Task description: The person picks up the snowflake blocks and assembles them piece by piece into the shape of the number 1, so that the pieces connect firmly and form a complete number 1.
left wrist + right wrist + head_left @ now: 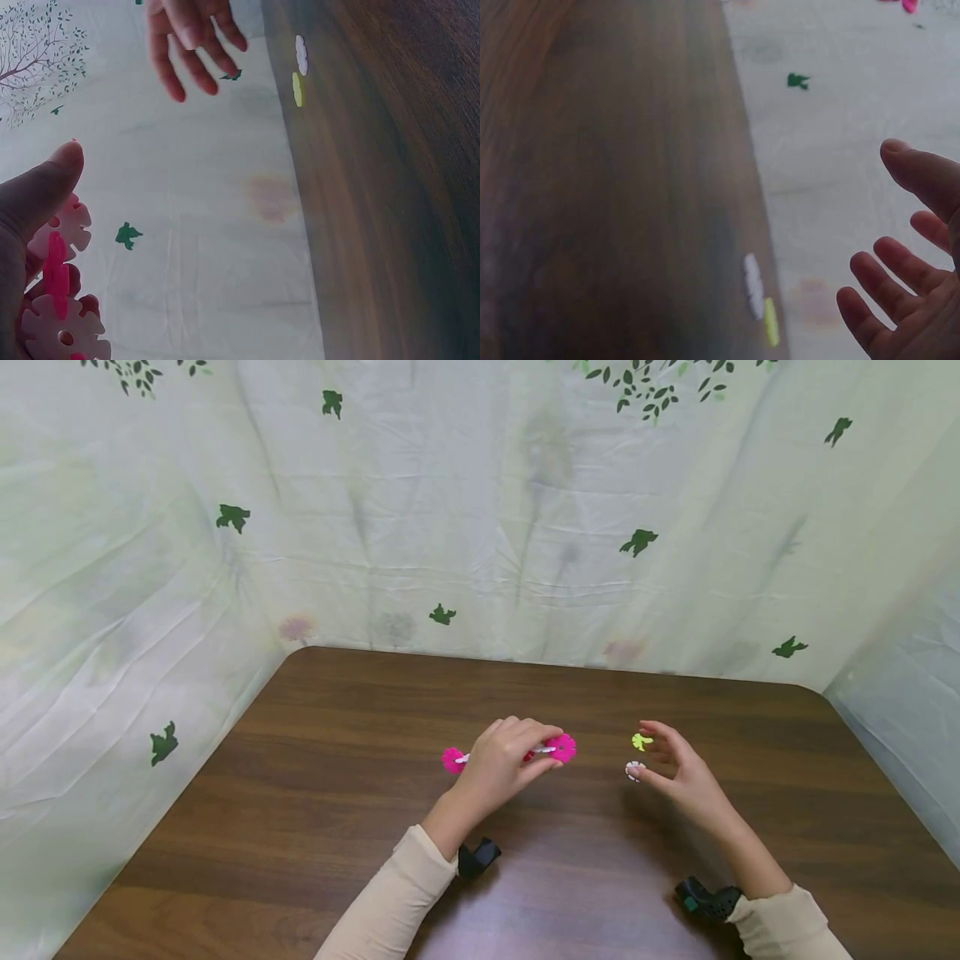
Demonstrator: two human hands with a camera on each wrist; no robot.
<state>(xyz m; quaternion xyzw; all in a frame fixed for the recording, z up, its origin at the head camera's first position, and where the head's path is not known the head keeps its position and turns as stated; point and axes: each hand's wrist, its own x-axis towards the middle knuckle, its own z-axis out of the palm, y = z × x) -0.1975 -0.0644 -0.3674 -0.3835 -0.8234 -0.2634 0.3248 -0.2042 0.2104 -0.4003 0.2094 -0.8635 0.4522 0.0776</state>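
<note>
In the head view, my left hand (495, 760) grips a chain of interlocking notched discs. A pink disc (562, 748) sticks out at its right end and another pink disc (452, 760) at its left; the fingers cover much of the middle. White discs (66, 330) alternate with pink ones in the left wrist view. My right hand (688, 783) hovers over the table with fingers spread and nothing held, as the right wrist view confirms. Beyond its fingertips lie a yellow disc (640, 742) and a white disc (634, 770), flat on the table and close together.
The brown wooden table (360, 718) has rounded far corners. Behind and beside it hangs a pale cloth (480, 527) with leaf and bird prints. Black straps with small devices (705, 900) sit on both wrists.
</note>
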